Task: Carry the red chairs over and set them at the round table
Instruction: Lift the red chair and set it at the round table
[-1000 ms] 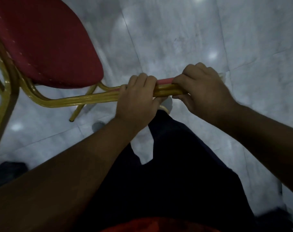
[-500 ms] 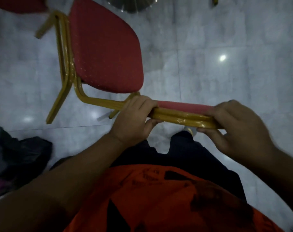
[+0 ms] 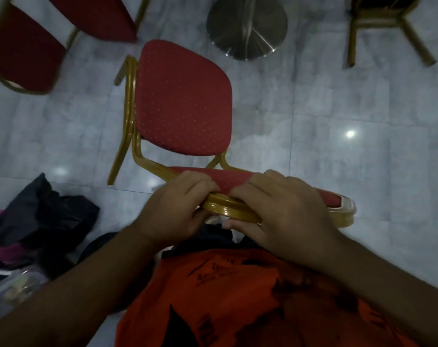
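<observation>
Red chair, gold frame, dotted seat: stands on the grey tiled floor directly ahead of the person, seat facing away. Top rail of its backrest lies under both hands. Left hand curled around the rail; right hand just beside it, likewise wrapped around the rail. Round metal pedestal base beyond the seat. Further red chairs upper left. Dark bag on floor, left.
</observation>
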Demonstrator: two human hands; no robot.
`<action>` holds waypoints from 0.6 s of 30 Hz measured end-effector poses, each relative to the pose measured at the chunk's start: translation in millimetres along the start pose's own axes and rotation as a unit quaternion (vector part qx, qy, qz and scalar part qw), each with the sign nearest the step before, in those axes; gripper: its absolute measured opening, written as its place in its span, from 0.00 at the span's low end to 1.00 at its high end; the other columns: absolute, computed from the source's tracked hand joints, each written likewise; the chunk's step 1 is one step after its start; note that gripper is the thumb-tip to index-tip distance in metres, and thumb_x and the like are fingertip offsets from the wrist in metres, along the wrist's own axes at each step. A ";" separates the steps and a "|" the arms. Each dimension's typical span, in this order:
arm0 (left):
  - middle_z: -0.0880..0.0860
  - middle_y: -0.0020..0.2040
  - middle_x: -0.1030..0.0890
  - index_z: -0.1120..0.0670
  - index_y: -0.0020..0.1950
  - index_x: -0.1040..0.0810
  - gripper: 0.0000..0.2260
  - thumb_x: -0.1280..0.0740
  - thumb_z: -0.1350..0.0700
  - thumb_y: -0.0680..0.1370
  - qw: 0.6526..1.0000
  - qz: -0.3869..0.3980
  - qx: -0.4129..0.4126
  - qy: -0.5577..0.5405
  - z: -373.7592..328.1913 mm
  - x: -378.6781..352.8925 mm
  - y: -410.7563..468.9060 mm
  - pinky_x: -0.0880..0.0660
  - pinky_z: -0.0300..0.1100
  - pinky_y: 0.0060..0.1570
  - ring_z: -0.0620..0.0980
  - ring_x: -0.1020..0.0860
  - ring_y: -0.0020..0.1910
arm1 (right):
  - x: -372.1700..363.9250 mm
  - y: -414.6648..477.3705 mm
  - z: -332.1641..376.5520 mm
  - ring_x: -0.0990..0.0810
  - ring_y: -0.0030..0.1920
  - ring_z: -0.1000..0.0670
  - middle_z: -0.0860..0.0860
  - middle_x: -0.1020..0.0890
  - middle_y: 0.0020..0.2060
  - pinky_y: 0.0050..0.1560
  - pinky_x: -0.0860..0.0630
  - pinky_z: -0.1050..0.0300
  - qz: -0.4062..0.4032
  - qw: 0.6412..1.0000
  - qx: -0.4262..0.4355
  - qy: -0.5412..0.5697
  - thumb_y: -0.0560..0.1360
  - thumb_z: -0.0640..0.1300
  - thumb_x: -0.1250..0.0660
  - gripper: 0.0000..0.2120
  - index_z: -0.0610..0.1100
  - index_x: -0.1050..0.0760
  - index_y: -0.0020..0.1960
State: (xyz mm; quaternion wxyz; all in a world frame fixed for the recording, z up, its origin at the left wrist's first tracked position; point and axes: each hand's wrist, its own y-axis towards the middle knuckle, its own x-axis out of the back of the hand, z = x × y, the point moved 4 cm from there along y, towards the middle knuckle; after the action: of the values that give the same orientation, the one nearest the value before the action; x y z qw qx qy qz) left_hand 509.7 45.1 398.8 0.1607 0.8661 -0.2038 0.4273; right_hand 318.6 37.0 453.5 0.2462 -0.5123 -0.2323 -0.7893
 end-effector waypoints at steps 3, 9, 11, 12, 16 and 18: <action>0.53 0.55 0.21 0.52 0.61 0.27 0.13 0.36 0.53 0.78 0.998 -0.025 0.056 -0.030 7.5 16.9 -20.5 0.26 0.40 0.57 0.49 0.25 0.56 | 3.1 -5.6 -1.0 0.21 0.49 0.50 0.52 0.18 0.53 0.43 0.26 0.53 0.029 0.999 0.027 0.010 0.77 0.64 0.35 0.22 0.50 0.22 0.62; 0.49 0.60 0.25 0.54 0.65 0.28 0.18 0.40 0.43 0.82 0.985 -0.066 0.145 -0.063 19.0 43.2 -54.4 0.27 0.40 0.61 0.48 0.24 0.58 | 4.6 -36.7 -19.8 0.20 0.51 0.48 0.50 0.18 0.55 0.42 0.23 0.52 0.029 0.998 0.051 -0.001 0.81 0.58 0.38 0.21 0.47 0.25 0.68; 0.49 0.60 0.25 0.55 0.66 0.27 0.20 0.36 0.44 0.79 0.983 -0.082 0.153 -0.055 5.3 57.3 -57.5 0.26 0.42 0.57 0.48 0.24 0.57 | -0.4 -31.1 -14.7 0.22 0.49 0.48 0.49 0.19 0.54 0.41 0.26 0.54 0.044 0.996 0.077 -0.011 0.81 0.57 0.41 0.20 0.47 0.27 0.67; 0.49 0.59 0.24 0.56 0.65 0.26 0.21 0.34 0.44 0.77 0.986 -0.085 0.137 -0.038 -7.1 64.2 -55.7 0.27 0.40 0.57 0.47 0.25 0.56 | -2.4 -25.7 -11.0 0.23 0.48 0.49 0.49 0.19 0.52 0.41 0.28 0.56 0.048 0.995 0.085 -0.019 0.81 0.58 0.42 0.20 0.47 0.27 0.66; 0.48 0.54 0.19 0.52 0.59 0.20 0.21 0.30 0.38 0.75 0.991 -0.044 0.063 0.113 -52.4 75.0 -41.9 0.31 0.41 0.58 0.46 0.23 0.54 | -5.6 2.6 14.2 0.25 0.46 0.51 0.50 0.19 0.50 0.40 0.35 0.60 0.034 0.992 0.119 -0.017 0.78 0.58 0.37 0.20 0.47 0.25 0.64; 0.46 0.52 0.18 0.49 0.57 0.19 0.20 0.32 0.35 0.76 0.983 -0.051 0.065 0.163 -56.6 80.3 -39.3 0.31 0.44 0.55 0.48 0.22 0.51 | -5.9 18.1 31.1 0.24 0.47 0.51 0.50 0.18 0.51 0.39 0.30 0.59 0.017 0.992 0.124 0.019 0.78 0.58 0.36 0.20 0.47 0.23 0.64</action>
State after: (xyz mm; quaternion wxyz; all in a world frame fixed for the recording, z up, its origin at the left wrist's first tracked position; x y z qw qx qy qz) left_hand 535.0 87.4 492.5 0.1572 0.8028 -0.1023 0.5659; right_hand 353.6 43.2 461.5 0.3259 -0.4670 -0.3146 -0.7594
